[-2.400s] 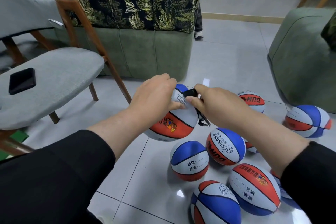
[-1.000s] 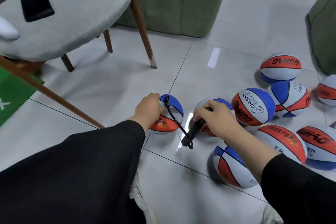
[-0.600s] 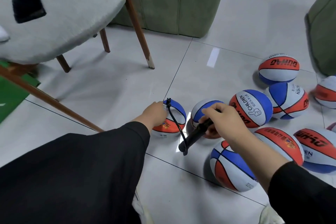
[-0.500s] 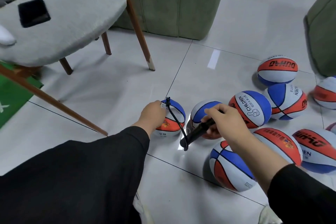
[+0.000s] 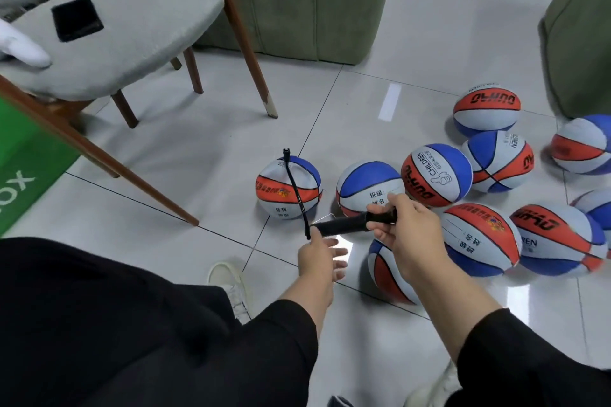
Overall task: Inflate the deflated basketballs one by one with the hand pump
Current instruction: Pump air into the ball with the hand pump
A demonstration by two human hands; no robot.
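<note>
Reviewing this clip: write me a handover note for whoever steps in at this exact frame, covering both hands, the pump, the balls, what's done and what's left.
Right hand: grips the handle end of the black hand pump, held level above the floor.
Left hand: open, fingers spread just under the pump's barrel end, holding nothing.
Hose: curves up from the barrel end to the top of the leftmost basketball, which sits alone on the tiles; nobody is steadying it.
Other basketballs are clustered to the right.
Done: hose reaches that ball. Whether the needle is seated, I cannot tell.
Left: pump this ball, then the rest one by one.
</note>
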